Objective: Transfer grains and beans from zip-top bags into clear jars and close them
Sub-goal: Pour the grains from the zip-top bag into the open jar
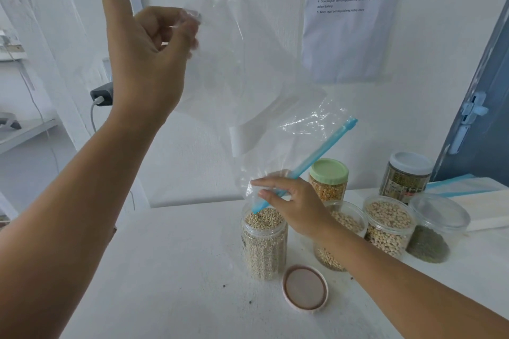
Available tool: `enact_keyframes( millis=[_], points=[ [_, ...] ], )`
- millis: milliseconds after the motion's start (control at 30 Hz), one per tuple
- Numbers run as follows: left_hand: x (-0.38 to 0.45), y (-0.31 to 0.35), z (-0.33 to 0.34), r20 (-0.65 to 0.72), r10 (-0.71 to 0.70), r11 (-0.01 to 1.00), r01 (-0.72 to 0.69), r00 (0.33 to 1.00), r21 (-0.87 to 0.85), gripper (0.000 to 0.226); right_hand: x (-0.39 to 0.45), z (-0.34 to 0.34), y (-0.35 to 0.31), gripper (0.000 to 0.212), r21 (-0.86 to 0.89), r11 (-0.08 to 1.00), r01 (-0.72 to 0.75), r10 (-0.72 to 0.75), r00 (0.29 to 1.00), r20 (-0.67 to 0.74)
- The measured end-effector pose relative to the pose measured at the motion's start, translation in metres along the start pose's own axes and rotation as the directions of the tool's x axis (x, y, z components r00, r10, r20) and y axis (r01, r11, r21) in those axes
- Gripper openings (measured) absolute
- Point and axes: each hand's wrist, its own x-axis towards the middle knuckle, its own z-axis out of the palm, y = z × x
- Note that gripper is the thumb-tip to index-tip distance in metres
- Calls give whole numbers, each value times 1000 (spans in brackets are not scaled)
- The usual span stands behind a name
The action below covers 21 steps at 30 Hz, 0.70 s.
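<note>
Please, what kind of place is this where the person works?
Probably a plain room set up for a task recording, not a home kitchen: a printed list of numbered steps hangs on the white wall, jars of grains stand on a white table, and a charger is plugged in.

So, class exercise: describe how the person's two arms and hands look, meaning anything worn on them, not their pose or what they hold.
Both forearms are bare, with no sleeve in view. The left hand shows no ring, glove or watch, and its wrist is bare. The right hand is likewise bare, with short, unpainted nails on the fingers that show. No bracelet, band or marking appears on either arm.
</note>
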Motion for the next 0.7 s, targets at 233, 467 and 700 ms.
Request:
enact_keyframes(
  millis=[233, 467, 700],
  points=[
    [2, 0, 1, -4, 15, 1000, -15, 1000, 9, 38, 0, 0, 0, 36, -27, 1000, 7, -8, 1000, -24],
    [4, 0, -1, -10, 23, 999, -23, 1000, 29, 38, -2, -4, 5, 28, -132, 989, 72, -82, 994, -71],
    [2, 6, 7, 0, 15, 1000, -15, 1000, -16, 36, 4, 8, 3, 26, -49, 999, 21, -28, 991, -134]
  ],
)
